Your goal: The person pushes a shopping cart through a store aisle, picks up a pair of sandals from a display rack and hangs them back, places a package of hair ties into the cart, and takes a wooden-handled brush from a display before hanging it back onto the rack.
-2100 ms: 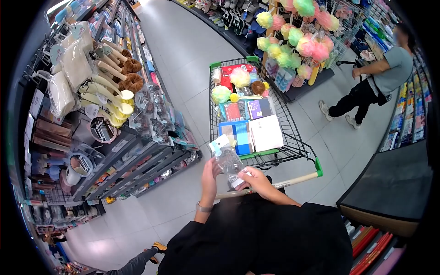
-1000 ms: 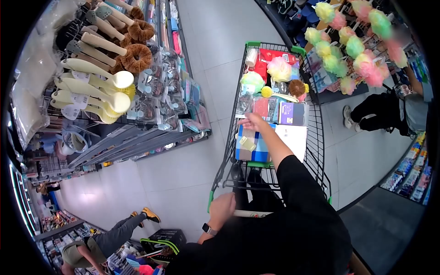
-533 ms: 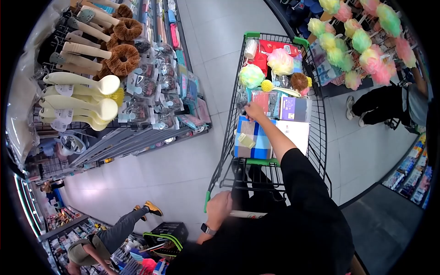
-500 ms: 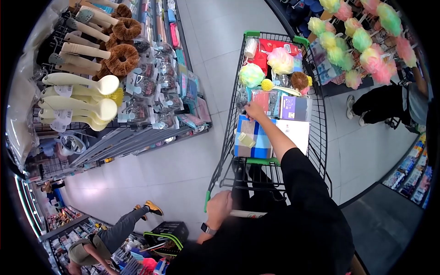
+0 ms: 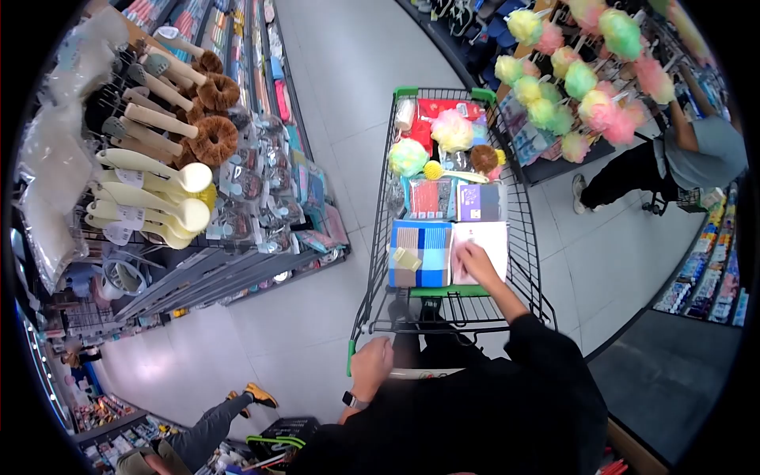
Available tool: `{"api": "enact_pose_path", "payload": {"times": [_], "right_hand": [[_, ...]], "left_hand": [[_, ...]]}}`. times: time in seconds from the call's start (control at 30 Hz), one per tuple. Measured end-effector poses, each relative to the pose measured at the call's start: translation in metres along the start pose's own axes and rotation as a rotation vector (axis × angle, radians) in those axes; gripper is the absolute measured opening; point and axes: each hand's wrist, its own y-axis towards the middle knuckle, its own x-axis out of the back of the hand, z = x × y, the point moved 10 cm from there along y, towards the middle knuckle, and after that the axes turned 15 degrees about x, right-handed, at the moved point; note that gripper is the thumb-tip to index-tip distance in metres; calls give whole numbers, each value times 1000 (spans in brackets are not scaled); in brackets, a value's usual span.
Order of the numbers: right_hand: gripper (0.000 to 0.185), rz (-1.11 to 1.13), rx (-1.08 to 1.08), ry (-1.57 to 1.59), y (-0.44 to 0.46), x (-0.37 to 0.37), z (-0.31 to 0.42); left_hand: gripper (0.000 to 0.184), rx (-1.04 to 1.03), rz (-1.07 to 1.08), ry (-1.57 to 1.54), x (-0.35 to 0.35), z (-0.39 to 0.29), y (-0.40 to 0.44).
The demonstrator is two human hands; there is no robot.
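Observation:
My left hand, with a watch on its wrist, is closed around the handle of a shopping cart. Over the cart's near end, my right hand has its fingers drawn together on a pale pink flat pack; whether they pinch anything is hidden. Beside it lies a blue and brown plaid folded cloth with a small pale label. Farther up are a purple and grey box, a reddish pack, a yellow-headed brush, a brown scrubber and two bath puffs.
Left of the cart, a shelf holds cream ladles and brown brushes. Colourful bath puffs hang at the right, near a person. Another person's leg and a black basket are at the lower left.
My right hand has moved from the plaid cloth's far edge back and right onto the pale pink pack. My left hand stays on the handle. The view has shifted, and the cart appears farther left.

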Motion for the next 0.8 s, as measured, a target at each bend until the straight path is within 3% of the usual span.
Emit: {"api": "enact_pose_path", "payload": {"times": [0.17, 0.2, 0.27, 0.37, 0.4, 0.47, 0.5, 0.57, 0.8], "right_hand": [[21, 28, -114, 75, -137, -11, 77], [18, 36, -11, 77, -158, -17, 79], [19, 9, -43, -3, -198, -34, 88], [16, -40, 263, -454, -233, -48, 128], [16, -51, 279, -455, -243, -52, 118], [20, -181, 410, -813, -264, -43, 104], [20, -194, 419, -810, -272, -38, 98], [22, -248, 408, -1118, -286, -27, 94], [24, -288, 361, -1226, -270, -39, 82]], "left_hand": [[9, -67, -2, 21, 9, -4, 6], [11, -70, 6, 28, 10, -1, 8], [13, -92, 1, 31, 11, 5, 11], [16, -114, 22, 44, 15, 13, 16], [17, -116, 37, 50, 17, 13, 18], [20, -127, 57, 64, 19, 19, 20], [20, -140, 50, 68, 23, 19, 21], [21, -122, 99, 63, 23, 24, 24], [24, -140, 87, 97, 35, 36, 32]]}}
